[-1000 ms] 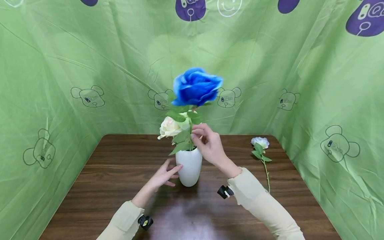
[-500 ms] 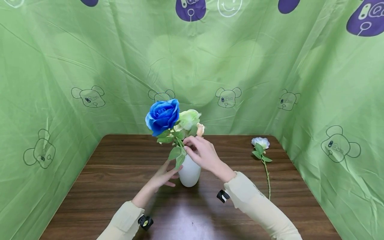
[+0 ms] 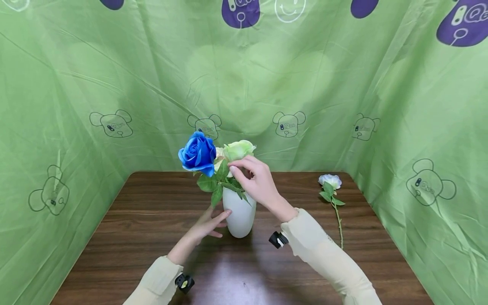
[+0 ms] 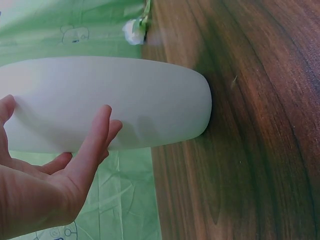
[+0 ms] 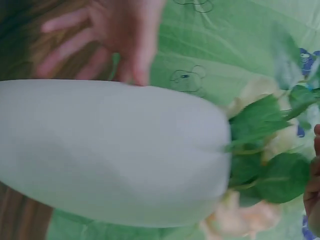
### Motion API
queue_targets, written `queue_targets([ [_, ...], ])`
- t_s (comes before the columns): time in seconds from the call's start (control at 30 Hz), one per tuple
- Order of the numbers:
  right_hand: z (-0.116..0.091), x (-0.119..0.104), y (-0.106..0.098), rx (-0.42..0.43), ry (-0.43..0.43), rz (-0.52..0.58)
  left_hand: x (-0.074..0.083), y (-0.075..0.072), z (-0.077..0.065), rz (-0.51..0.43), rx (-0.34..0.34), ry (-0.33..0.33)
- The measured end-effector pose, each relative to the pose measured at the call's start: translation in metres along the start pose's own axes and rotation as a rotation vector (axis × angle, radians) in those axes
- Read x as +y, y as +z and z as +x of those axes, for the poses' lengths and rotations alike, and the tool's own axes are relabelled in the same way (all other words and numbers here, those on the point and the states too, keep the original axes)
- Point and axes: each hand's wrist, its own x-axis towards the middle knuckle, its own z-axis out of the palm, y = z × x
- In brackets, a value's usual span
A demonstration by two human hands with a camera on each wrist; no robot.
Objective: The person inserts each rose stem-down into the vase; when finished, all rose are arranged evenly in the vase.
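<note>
A white vase (image 3: pixel 239 218) stands upright on the table, holding several artificial flowers. My left hand (image 3: pixel 206 224) is at its left side; in the left wrist view the spread, fairly straight fingers (image 4: pixel 95 135) rest against its wall. My right hand (image 3: pixel 259 182) is above the vase rim, thumb and index fingertips pinching at a leaf of the blue rose (image 3: pixel 198 153). That rose leans left over the rim, its lower stem hidden. Behind it show a pale green flower (image 3: pixel 239 149) and a cream flower (image 5: pixel 257 92). The right wrist view catches only the right hand's edge.
A pale lilac flower (image 3: pixel 331 181) with a long green stem lies on the right of the dark wooden table (image 3: pixel 152 237). Green cloth (image 3: pixel 152 84) printed with bear faces encloses the table's back and sides.
The blue rose has come down from high above the vase and tipped left. My right hand lowered with it, then rose slightly to its leaves. The left hand stays by the vase.
</note>
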Motion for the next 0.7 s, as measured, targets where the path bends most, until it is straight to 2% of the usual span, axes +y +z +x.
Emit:
queue_targets([
  [0.1,0.011,-0.006,0.001,0.017,-0.059,-0.038,0.003,0.001,-0.002,0.009,-0.005,0.009],
  [0.3,0.026,-0.012,0.006,-0.055,-0.158,-0.161,-0.013,-0.003,0.008,0.01,0.013,-0.001],
  [0.53,0.03,-0.01,0.012,-0.112,-0.124,-0.212,-0.017,-0.004,0.011,0.021,0.008,0.012],
  [0.7,0.027,-0.008,0.012,-0.073,-0.102,-0.209,-0.016,-0.004,0.01,0.012,0.01,0.009],
])
